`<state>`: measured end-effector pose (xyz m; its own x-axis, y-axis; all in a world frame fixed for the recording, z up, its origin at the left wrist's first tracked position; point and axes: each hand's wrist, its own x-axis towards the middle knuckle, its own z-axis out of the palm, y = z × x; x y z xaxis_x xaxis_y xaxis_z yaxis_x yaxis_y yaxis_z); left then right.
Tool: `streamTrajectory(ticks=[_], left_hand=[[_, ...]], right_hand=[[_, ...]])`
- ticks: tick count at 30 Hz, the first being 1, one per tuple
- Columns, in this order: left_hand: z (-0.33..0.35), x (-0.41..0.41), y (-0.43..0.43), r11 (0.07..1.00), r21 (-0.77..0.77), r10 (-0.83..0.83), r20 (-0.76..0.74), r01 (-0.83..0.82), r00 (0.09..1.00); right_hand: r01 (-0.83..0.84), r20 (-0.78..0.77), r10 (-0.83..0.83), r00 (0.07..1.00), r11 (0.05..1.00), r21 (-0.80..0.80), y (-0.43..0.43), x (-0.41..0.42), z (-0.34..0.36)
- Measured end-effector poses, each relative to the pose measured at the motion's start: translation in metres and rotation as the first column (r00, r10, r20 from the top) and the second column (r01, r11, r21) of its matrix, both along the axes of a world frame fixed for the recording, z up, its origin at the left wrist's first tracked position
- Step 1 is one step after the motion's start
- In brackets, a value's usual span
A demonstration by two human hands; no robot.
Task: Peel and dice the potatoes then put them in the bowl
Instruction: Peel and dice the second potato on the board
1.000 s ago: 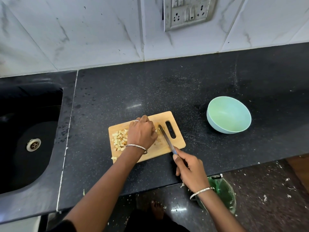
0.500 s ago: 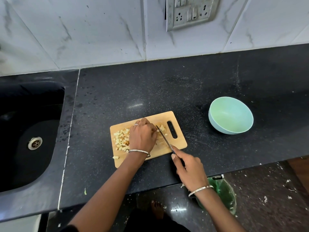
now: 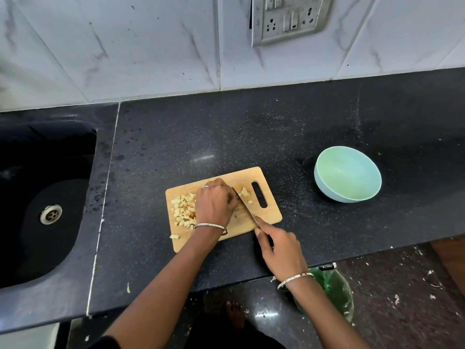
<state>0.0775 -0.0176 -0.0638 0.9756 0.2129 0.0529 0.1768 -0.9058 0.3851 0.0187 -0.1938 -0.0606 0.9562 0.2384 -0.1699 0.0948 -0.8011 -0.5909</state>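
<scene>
Potato sits on the board, pinned by the curled fingers of my left hand, while my right hand, nearer me, grips the knife, its blade slanting far-left across the potato, bowl well to the right.

Not much outfit-wise here, both forearms are bare right down to the wrists. The left hand has a small silver ring on one finger, and there's a thin silvery left-wrist bangle just behind it. The right hand gets a matching right-wrist bangle, same slim metal look. At the near edge you can spot a bit of dark sleeve, some dark clothing, and a bare foot.
</scene>
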Motion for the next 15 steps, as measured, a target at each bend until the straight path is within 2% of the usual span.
streamTrajectory(ticks=[8, 12, 15], left_hand=[[-0.001, -0.009, 0.002, 0.996, 0.012, 0.086, 0.015, -0.086, 0.996], [0.004, -0.013, 0.006, 0.99, 0.024, 0.137, 0.027, -0.137, 0.99], [0.007, -0.014, 0.009, 0.988, -0.007, 0.152, 0.028, -0.152, 0.988]], right_hand=[[-0.012, 0.05, 0.02, 0.999, 0.988, -0.155, 0.004, -0.007, 0.0], [-0.037, 0.057, 0.039, 0.998, 0.999, -0.03, 0.004, -0.013, 0.004], [0.007, 0.091, -0.004, 0.996, 1.0, -0.027, 0.002, -0.013, 0.003]])
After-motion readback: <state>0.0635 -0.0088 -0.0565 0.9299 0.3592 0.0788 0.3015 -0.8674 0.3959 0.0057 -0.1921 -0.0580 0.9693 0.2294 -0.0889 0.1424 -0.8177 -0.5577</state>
